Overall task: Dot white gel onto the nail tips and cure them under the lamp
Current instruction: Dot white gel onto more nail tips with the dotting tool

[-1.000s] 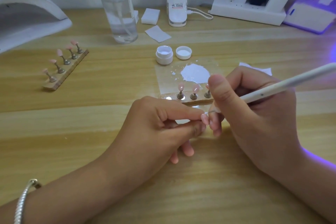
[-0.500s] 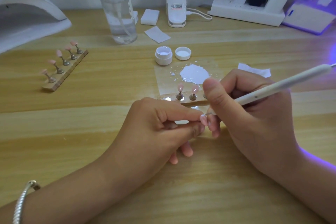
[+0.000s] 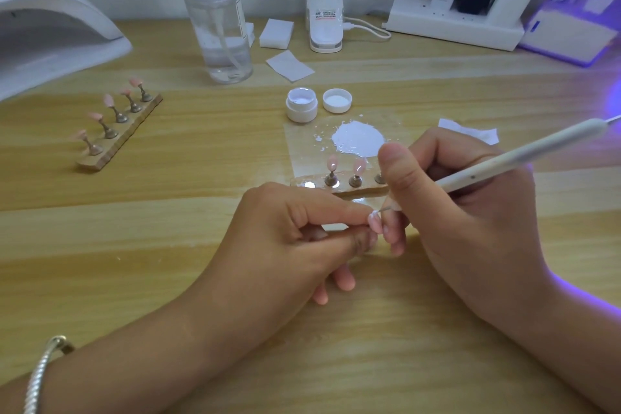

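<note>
My left hand (image 3: 295, 239) pinches a pink nail tip (image 3: 375, 222) between thumb and forefinger at the table's middle. My right hand (image 3: 470, 222) grips a white dotting pen (image 3: 514, 155), and its fine metal point touches the top of that nail tip. Just behind lies a wooden holder (image 3: 339, 185) with two pink tips standing on pegs. Behind it a clear palette sheet (image 3: 302, 151) carries a puddle of white gel (image 3: 358, 138). An open white gel jar (image 3: 301, 104) and its lid (image 3: 337, 100) stand further back. A white curing lamp (image 3: 50, 27) sits at the far left.
A second wooden holder (image 3: 117, 128) with several pink tips lies at the left. A clear pump bottle (image 3: 218, 23), white pads (image 3: 275, 32), a desk lamp base (image 3: 325, 10) and a power strip (image 3: 453, 27) line the back. A violet-lit device (image 3: 571, 33) glows at the far right.
The pen's rear end has dipped and its tip has shifted slightly on the nail tip. My left hand keeps the same pinch.
</note>
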### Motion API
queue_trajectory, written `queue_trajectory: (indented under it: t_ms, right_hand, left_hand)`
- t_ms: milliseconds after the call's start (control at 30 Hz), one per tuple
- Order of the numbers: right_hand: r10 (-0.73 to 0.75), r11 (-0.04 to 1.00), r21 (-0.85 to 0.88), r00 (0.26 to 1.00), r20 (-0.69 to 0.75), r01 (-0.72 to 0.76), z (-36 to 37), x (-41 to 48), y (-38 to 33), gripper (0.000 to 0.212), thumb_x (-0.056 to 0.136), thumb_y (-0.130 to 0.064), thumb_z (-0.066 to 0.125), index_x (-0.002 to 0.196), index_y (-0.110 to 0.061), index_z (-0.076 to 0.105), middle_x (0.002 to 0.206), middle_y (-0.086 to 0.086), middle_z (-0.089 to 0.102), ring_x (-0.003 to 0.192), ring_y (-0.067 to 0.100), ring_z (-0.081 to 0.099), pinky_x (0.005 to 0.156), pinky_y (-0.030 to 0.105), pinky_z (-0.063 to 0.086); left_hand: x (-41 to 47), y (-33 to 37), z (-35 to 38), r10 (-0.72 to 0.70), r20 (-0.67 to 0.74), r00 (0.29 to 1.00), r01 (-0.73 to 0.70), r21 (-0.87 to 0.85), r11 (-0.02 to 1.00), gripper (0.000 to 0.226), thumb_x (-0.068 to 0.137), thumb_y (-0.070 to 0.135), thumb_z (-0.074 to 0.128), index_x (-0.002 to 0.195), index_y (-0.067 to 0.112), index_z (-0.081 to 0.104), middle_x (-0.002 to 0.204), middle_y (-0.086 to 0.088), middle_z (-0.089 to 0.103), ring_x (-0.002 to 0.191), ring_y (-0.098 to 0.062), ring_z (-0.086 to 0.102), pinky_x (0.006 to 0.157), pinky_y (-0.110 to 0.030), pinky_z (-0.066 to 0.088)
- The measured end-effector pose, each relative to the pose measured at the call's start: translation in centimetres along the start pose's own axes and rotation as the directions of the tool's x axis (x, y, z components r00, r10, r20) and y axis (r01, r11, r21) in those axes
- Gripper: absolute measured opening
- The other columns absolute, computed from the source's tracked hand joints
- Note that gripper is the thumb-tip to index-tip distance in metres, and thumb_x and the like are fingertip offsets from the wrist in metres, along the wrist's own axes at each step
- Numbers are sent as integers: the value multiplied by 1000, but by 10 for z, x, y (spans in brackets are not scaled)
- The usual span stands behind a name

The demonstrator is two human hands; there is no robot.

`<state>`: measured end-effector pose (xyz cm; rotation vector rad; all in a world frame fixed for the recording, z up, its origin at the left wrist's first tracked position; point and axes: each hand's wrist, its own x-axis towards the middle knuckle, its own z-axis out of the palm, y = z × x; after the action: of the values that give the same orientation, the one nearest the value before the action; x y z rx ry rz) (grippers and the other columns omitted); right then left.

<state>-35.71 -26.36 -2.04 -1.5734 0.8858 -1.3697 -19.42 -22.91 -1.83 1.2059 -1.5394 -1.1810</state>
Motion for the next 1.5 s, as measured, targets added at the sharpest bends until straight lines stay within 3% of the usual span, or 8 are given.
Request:
queue_trajectory:
  t_ms: [267,433,567,1133,1300,1500]
  right_hand:
    - [-7,1000,21,1000,-11,7,1,0,-1,36,95,-18,62,63,-8,50,43,-3,52,38,21,59,37,31,46]
    - [-3,1000,13,1000,1,3,1,0,-1,37,95,-17,63,62,-8,50,44,-3,52,38,20,58,37,37,49]
    - [1,1000,-9,1000,4,-1,1,0,0,35,93,-18,65,61,-11,52,44,-5,53,38,21,59,39,28,46]
    - [5,1000,-21,1000,4,-5,0,0,1,37,94,-18,64,61,-8,51,43,0,54,37,23,57,39,30,46]
    - [-9,999,47,999,-41,11,-2,2,-4,36,92,-22,63,59,-16,51,45,-1,50,33,29,47,37,25,37]
    - [-68,997,14,989,-129,71,-16,22,-20,41,87,-33,69,59,-15,45,46,-1,41,37,15,37,41,21,33]
  left_hand:
    - [0,1,1,-27,-10,1000,27,-6,1000,19,84,6,76,81,24,82,72,6,73,43,-13,64,37,-21,45]
    - [0,1,1,-27,-3,1000,27,-5,1000,18,85,6,75,83,23,82,74,7,74,44,-13,64,38,-21,46]
    - [0,1,0,-21,-1,1000,21,0,1000,18,86,6,75,84,22,82,74,8,74,44,-12,63,38,-21,46]
    - [0,-2,1,-28,-13,1000,28,-5,1000,18,85,6,75,83,22,82,72,10,74,43,-9,63,38,-21,45]
    - [0,-4,2,-41,-50,998,39,-29,999,18,83,3,76,80,20,81,72,9,73,43,-13,64,36,-21,44]
    - [-1,-5,4,-73,-66,995,69,-61,996,19,84,5,76,83,23,81,81,9,76,45,-16,65,35,-22,44]
